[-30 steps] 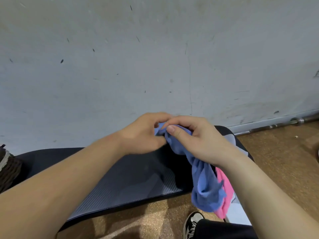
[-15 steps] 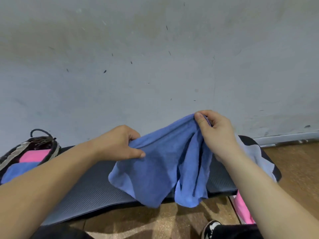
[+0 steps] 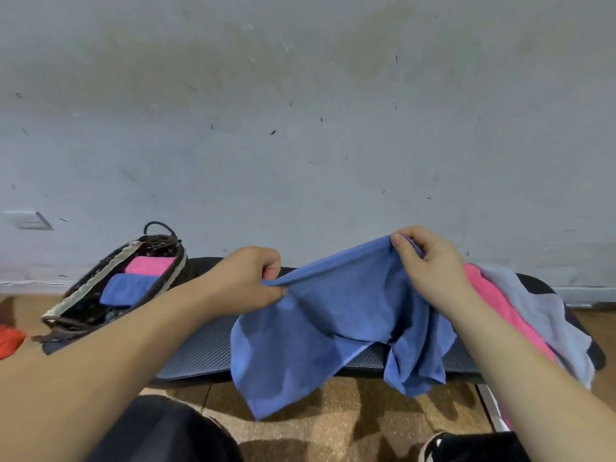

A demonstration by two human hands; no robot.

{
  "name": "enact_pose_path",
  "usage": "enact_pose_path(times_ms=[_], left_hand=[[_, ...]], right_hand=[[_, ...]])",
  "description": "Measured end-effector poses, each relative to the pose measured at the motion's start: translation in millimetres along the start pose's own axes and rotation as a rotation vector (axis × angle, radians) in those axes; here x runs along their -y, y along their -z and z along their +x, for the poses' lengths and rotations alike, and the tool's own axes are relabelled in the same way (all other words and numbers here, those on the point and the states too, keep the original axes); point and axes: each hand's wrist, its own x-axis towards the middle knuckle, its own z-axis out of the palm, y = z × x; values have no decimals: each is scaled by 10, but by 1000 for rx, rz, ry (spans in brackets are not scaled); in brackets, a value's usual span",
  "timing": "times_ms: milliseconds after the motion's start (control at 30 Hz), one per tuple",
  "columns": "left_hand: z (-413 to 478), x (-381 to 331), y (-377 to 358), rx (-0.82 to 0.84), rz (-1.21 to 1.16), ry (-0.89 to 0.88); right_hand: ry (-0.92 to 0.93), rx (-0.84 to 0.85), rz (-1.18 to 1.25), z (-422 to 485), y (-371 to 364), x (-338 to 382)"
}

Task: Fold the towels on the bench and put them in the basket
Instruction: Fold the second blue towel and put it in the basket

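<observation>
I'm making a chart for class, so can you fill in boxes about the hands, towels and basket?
left hand: pinches top edge of the blue towel
right hand: pinches same edge, higher
blue towel: unfolded, hanging over front of the bench
basket: on bench's left end, holding folded pink towel and folded blue towel
waiting: loose pink towel and grey towel, right end

Blue towel (image 3: 333, 328): unfolded, top edge pinched by left hand (image 3: 246, 281) and right hand (image 3: 430, 261), draping over the desk's (image 3: 200, 345) near edge.
Pink towel (image 3: 493, 305), grey towel (image 3: 540, 311): crumpled, overlapping, on the desk's right end.
Basket (image 3: 89, 280): dark woven, on the desk's left end, holding a folded pink cloth (image 3: 150, 265) and a folded blue cloth (image 3: 128, 288).
</observation>
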Motion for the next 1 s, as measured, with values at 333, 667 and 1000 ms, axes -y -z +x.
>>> enact_pose_path(times_ms=[333,667,1000], left_hand=[[-135,193,13,11,19,6],[-148,518,79,-1,-189,161],[375,1177,-290,-144,37,271]], right_hand=[[-226,-3,320,-167,201,-76],[-241,112,266,-222,515,-137],[-100,125,-394,254,-468,-714]])
